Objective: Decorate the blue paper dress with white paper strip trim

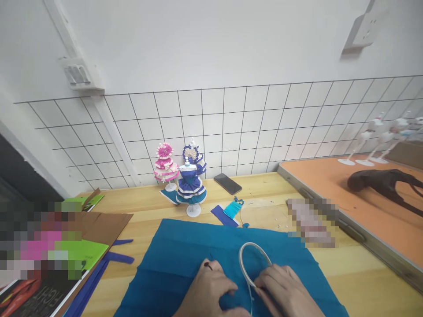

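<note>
Our right hand (280,286) pinches a pale looped strip (241,263) over teal cloth (185,242); our left hand (210,286) is curled, its grip unclear. If our pinch slackens, the springy-looking loop could uncurl.

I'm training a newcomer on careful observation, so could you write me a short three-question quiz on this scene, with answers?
1. Multiple choice: which hand has its fingers on the thin white loop? A) left; B) right.
2. True or false: the black rectangular smartphone lies on the orange flat panel.
3. Open: what colour and material is the large sheet spread under the left hand?

Key:
1. B, the right hand.
2. False; the smartphone lies on the pale wooden table.
3. A teal fabric sheet.
</note>
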A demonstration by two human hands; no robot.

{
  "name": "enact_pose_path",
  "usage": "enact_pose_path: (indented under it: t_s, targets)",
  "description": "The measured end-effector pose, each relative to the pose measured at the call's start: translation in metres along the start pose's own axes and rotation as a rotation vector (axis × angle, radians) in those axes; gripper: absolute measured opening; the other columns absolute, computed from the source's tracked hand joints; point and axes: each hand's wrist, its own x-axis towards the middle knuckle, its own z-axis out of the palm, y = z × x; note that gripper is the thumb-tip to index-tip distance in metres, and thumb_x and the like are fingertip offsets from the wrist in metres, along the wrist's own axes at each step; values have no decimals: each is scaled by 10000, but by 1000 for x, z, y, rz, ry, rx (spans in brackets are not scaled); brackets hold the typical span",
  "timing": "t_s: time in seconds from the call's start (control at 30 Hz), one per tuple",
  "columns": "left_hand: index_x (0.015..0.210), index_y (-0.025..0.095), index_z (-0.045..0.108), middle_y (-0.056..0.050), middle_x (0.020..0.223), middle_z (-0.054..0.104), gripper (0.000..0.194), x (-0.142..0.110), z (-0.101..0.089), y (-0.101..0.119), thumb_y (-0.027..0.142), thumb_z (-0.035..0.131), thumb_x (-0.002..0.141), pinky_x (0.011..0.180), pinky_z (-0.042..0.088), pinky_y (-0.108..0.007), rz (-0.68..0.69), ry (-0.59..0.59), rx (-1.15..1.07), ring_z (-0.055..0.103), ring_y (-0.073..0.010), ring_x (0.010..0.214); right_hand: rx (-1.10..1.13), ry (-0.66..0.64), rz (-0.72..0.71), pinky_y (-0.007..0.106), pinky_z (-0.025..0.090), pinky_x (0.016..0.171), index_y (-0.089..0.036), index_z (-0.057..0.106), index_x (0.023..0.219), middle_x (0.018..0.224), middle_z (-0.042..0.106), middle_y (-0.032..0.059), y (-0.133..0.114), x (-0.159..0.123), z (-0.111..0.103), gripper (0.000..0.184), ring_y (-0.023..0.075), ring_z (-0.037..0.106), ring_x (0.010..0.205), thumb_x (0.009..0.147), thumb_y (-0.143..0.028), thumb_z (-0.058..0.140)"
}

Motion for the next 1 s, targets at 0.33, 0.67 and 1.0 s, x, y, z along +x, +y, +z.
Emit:
enact_pose_path:
  t_s: [0.33,0.67,1.0]
  targets:
    - [486,193,597,14,445,546,271,-6,42,-22,319,598,726,633,281,-266,100,-101,292,456,-111,536,-46,26,44,270,357,574,-228,529,775,689,600,9,1,5,-6,214,160,554,614,906,-245,360]
    - [402,173,456,55,384,337,365,-1,26,-12,287,553,735,583,289,-226,38,-190,123,361,-90,464,-80,38,100,276,359,598,-214,524,750,682,589,17,4,1,-6,244,157,550,602,908,-252,342]
    - [724,190,665,48,521,558,239,1,-24,21,275,454,797,599,361,-193,-270,-281,-349,468,-98,530,-77,-39,98,284,343,590,-222,492,711,638,572,-7,-4,4,-13,174,173,544,608,857,-196,401]
